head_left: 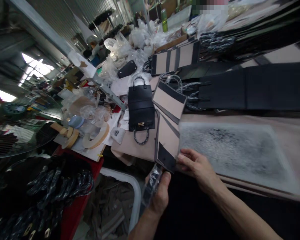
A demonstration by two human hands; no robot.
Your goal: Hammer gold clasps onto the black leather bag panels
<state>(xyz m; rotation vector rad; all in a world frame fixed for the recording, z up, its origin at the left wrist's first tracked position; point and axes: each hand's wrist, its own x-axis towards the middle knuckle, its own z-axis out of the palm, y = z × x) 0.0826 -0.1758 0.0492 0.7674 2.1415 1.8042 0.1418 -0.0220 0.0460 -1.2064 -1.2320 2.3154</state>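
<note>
A bag body piece (168,128) with beige backing, black strips and plastic-wrapped handles lies slanted on the work table, reaching toward me. My left hand (161,193) is closed on its near end, thumb on top, beside a black handle in clear wrap (151,185). At the piece's right edge is my right hand (198,166), fingers extended and slightly apart, the tips at or very near the edge. Left of the piece lies a black handbag (141,106) with a gold-coloured clasp and two wrapped handles.
A pale, black-smudged board (230,150) lies to the right. Black bag panels (255,88) and more beige-backed pieces (175,58) are behind. Tape rolls (97,136) lie left, near a fan (17,133). Below stand a white bin of scraps (134,190) and a pile of wrapped handles (54,183).
</note>
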